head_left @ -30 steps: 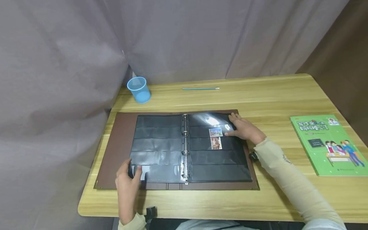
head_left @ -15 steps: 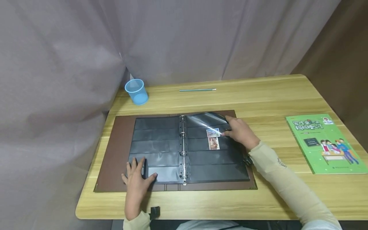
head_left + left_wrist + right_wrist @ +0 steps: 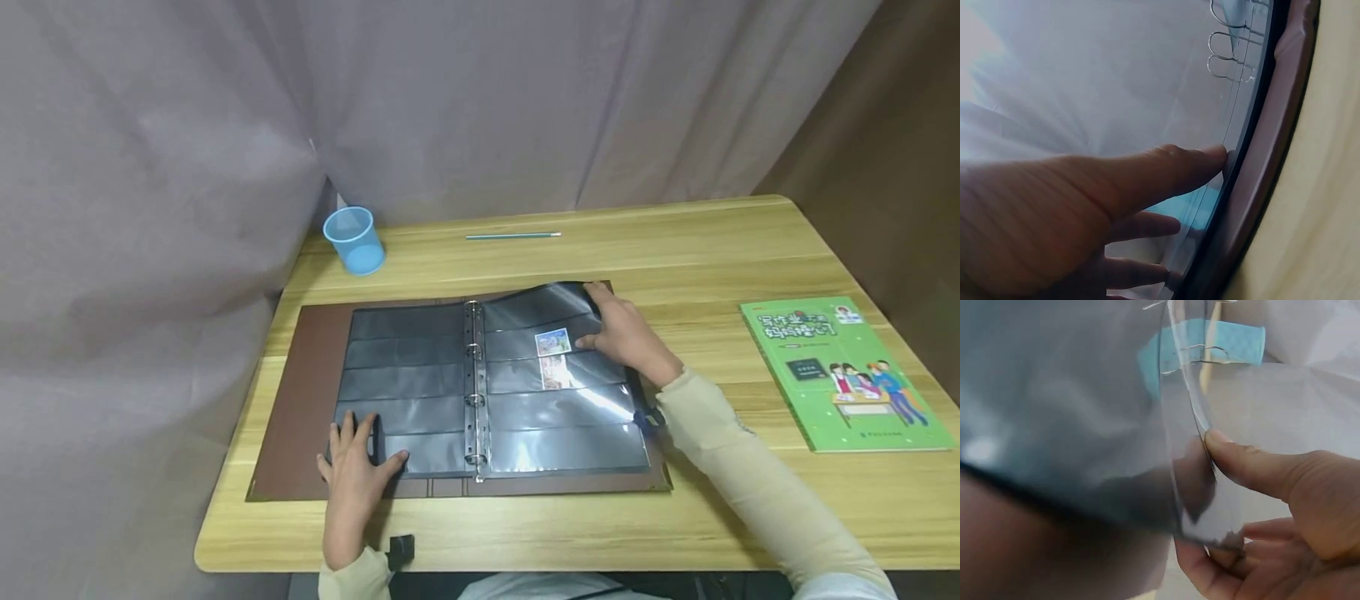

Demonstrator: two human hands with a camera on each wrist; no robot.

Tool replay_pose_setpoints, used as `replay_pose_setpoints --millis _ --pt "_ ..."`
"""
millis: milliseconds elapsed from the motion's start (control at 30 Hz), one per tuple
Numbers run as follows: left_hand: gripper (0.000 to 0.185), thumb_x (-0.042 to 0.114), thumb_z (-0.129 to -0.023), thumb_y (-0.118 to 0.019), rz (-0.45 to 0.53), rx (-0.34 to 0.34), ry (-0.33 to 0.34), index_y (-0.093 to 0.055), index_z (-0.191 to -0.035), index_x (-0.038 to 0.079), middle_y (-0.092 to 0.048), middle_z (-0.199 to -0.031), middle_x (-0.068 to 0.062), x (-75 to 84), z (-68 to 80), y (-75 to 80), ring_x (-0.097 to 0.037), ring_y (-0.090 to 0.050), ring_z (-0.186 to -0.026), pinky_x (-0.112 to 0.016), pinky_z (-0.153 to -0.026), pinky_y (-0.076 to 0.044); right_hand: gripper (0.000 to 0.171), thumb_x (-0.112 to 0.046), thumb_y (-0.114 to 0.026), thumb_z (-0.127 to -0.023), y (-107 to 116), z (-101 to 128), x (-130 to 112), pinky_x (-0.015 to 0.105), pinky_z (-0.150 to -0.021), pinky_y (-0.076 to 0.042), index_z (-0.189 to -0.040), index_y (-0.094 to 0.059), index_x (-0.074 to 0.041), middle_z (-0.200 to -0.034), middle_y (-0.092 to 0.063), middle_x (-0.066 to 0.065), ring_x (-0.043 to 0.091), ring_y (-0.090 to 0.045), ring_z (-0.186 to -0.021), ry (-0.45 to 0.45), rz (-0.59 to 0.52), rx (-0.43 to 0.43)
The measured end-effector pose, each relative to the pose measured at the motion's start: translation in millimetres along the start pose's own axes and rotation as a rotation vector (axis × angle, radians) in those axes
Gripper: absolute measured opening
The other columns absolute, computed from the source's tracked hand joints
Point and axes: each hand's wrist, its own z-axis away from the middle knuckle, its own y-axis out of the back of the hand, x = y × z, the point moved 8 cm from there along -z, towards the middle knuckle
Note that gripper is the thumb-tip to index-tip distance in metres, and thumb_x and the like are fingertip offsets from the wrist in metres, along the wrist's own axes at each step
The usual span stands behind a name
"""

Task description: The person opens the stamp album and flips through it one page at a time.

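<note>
A brown ring-binder stamp album [image 3: 300, 367] lies spread on the table, its black pages divided into clear pocket strips. Two small stamps [image 3: 552, 342] sit one above the other in the right-hand page [image 3: 525, 414]. My right hand [image 3: 632, 340] pinches that page at its upper outer edge; in the right wrist view the thumb is on top, fingers beneath, and the sheet [image 3: 1085, 419] bows upward. With fingers spread, my left hand [image 3: 354, 477] rests on the lower left page [image 3: 405, 379]. Its thumb [image 3: 1166, 169] lies near the bottom edge in the left wrist view.
A blue cup [image 3: 356, 242] stands at the back left of the wooden table [image 3: 675, 250]. Behind the album lies a pencil [image 3: 513, 236]. A green book [image 3: 847, 375] is at the right. Metal rings [image 3: 474, 400] run down the album's spine. A grey curtain hangs behind.
My left hand has shifted from the lower left corner inward and spread flat on the left page. My right hand has lifted the right page's upper outer edge, and glare has moved down it.
</note>
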Motion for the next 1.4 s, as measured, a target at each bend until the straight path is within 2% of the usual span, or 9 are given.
replay_pose_setpoints --millis 233,433,467,567,700,833,1067,1233,1400 --pt "0.08 0.023 -0.082 -0.085 -0.015 -0.008 0.009 -0.046 -0.147 -0.003 -0.022 -0.16 -0.033 -0.7 -1.2 2.5 -0.054 -0.01 -0.147 -0.08 -0.107 -0.004 0.109 0.001 -0.077 -0.084 12.9 13.0 -7.6 0.066 -0.115 -0.016 -0.163 -0.002 -0.008 -0.163 0.013 0.026 0.057 -0.019 -0.143 0.042 -0.073 -0.084" --pt "0.08 0.023 -0.081 -0.086 -0.028 -0.006 0.008 -0.047 -0.145 -0.005 -0.023 -0.159 -0.033 1.1 -1.6 4.4 -0.054 -0.012 -0.147 -0.08 -0.107 -0.006 0.114 0.001 -0.074 -0.085 23.3 25.6 -13.4 0.063 -0.117 -0.006 -0.16 0.013 -0.005 -0.163 0.015 0.028 0.049 0.007 -0.149 0.027 -0.145 -0.099" --pt "0.08 0.023 -0.081 -0.086 -0.029 -0.005 0.008 -0.047 -0.145 -0.005 -0.024 -0.159 -0.033 1.3 -1.6 4.6 -0.054 -0.012 -0.147 -0.08 -0.107 -0.007 0.115 -0.001 -0.074 -0.086 24.3 27.4 -13.3 0.062 -0.118 -0.006 -0.159 0.015 -0.003 -0.163 0.013 0.029 0.049 0.006 -0.149 0.013 -0.165 -0.107" --pt "0.08 0.023 -0.081 -0.087 -0.03 0.002 0.007 -0.048 -0.144 -0.006 -0.024 -0.158 -0.033 1.8 -2.0 5.0 -0.054 -0.012 -0.147 -0.08 -0.107 -0.007 0.115 -0.008 -0.074 -0.089 25.7 32.6 -11.5 0.058 -0.112 -0.033 -0.156 0.019 0.001 -0.159 -0.003 0.04 0.054 -0.039 -0.135 -0.049 -0.22 -0.143" --pt "0.08 0.023 -0.08 -0.087 -0.029 0.007 0.007 -0.048 -0.144 -0.006 -0.025 -0.158 -0.034 1.5 -2.5 4.9 -0.054 -0.012 -0.147 -0.08 -0.107 -0.007 0.105 -0.012 -0.071 -0.094 24.8 39.4 -7.8 0.047 -0.075 -0.059 -0.155 0.012 0.009 -0.149 -0.021 0.049 0.045 -0.067 -0.093 -0.109 -0.322 -0.2" --pt "0.08 0.023 -0.08 -0.087 -0.028 0.001 0.005 -0.048 -0.144 -0.006 -0.025 -0.158 -0.034 1.1 -2.2 4.3 -0.054 -0.012 -0.147 -0.08 -0.107 -0.006 0.095 -0.006 -0.066 -0.096 20.2 46.8 -8.1 0.042 -0.064 -0.06 -0.154 0.006 0.013 -0.144 -0.025 0.052 0.043 -0.067 -0.097 -0.117 -0.424 -0.262" --pt "0.079 0.024 -0.081 -0.086 -0.036 -0.001 0.0 -0.048 -0.143 -0.007 -0.025 -0.158 -0.033 0.4 -0.9 5.1 -0.054 -0.013 -0.147 -0.08 -0.107 -0.007 0.099 0.007 -0.057 -0.094 17.5 63.2 -22.1 0.038 -0.052 -0.057 -0.156 0.019 0.0 -0.136 -0.024 0.048 0.023 -0.054 -0.068 -0.083 -0.527 -0.341" --pt "0.079 0.024 -0.081 -0.086 -0.03 -0.004 0.009 -0.048 -0.144 -0.006 -0.024 -0.159 -0.033 0.0 -0.2 4.9 -0.053 -0.012 -0.148 -0.079 -0.108 -0.006 0.096 0.009 -0.054 -0.095 21.2 70.9 -32.5 0.036 -0.052 -0.056 -0.157 0.018 -0.001 -0.108 -0.035 0.023 0.024 -0.055 -0.069 -0.066 -0.506 -0.338" --pt "0.08 0.025 -0.082 -0.086 -0.025 -0.016 0.009 -0.047 -0.145 -0.006 -0.023 -0.159 -0.032 0.6 -0.8 3.9 -0.052 -0.011 -0.148 -0.079 -0.108 -0.005 0.089 0.006 -0.053 -0.097 29.7 72.2 -38.9 0.035 -0.051 -0.055 -0.158 0.011 0.003 -0.114 -0.045 0.036 0.023 -0.056 -0.06 -0.046 -0.439 -0.288"
